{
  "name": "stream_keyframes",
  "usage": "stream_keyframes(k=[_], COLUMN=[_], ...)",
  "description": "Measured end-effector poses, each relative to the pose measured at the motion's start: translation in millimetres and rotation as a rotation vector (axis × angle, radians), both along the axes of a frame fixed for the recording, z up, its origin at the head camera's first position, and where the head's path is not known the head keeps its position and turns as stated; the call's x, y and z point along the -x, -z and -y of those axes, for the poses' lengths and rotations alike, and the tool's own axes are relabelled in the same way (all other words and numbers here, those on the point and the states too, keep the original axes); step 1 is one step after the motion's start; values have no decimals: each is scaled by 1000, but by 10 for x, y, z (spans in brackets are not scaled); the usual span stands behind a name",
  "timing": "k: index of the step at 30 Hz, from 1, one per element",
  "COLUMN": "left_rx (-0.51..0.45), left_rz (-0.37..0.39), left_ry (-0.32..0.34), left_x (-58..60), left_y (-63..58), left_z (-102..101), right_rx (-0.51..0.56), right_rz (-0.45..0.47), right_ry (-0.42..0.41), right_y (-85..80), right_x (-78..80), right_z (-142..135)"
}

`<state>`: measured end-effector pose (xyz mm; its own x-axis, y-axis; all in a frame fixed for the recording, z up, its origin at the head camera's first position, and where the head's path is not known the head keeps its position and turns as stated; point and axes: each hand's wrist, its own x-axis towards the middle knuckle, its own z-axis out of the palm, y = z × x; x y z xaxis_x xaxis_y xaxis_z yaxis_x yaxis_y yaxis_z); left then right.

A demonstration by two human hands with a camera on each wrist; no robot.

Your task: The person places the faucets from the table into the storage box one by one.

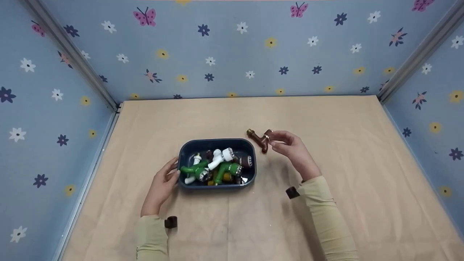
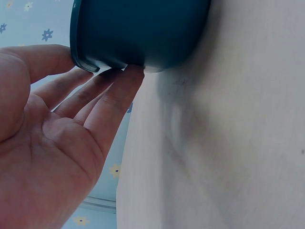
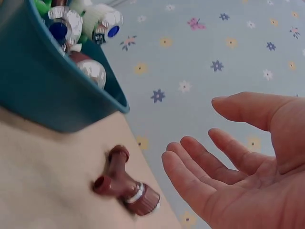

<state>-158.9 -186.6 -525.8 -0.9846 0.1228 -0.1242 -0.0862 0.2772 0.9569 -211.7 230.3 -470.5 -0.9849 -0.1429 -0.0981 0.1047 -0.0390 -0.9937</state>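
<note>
The left hand [image 1: 165,185] holds the left end of a dark blue plastic tub [image 1: 217,187], thumb at the rim and fingers against the outer wall [image 2: 138,28]. Inside the tub lie several taps in a jumble, among them a white tap [image 1: 219,157], green taps [image 1: 201,172] and a dark brown one [image 1: 246,161]. A reddish-brown tap [image 3: 121,183] lies on the table beyond the tub's right end. Beside it is the right hand [image 1: 291,146], its fingers loosely bent and spread from the thumb. Between them nothing is held, and a gap to the tap shows in the right wrist view.
A beige cloth-like cover [image 1: 224,224] spreads over the table. Blue panels with flowers and butterflies [image 1: 239,50] stand at the back and both sides, joined by grey metal posts [image 1: 76,54]. Small black devices [image 1: 171,222] sit at both wrists.
</note>
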Motion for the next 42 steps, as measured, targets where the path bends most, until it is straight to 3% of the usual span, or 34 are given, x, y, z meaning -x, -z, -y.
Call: stream_keyframes(k=[12,26,30,36,42], left_rx=[-10,-14,-4,-3,-14], left_rz=[22,-8,-13,-15,15], left_ry=[-11,-3,-3,-8,3], left_x=[-16,-26,-17,-28,-116], left_y=[20,23,26,19,-281], left_z=[17,19,7,-7,-76], right_rx=[-17,-148,-202,-183,-209], right_rz=[53,51,44,5,-39], right_ry=[89,117,110,83,39], right_y=[186,453,514,607,586], right_x=[150,493,544,579,551], right_z=[-225,-253,-212,-134,-36])
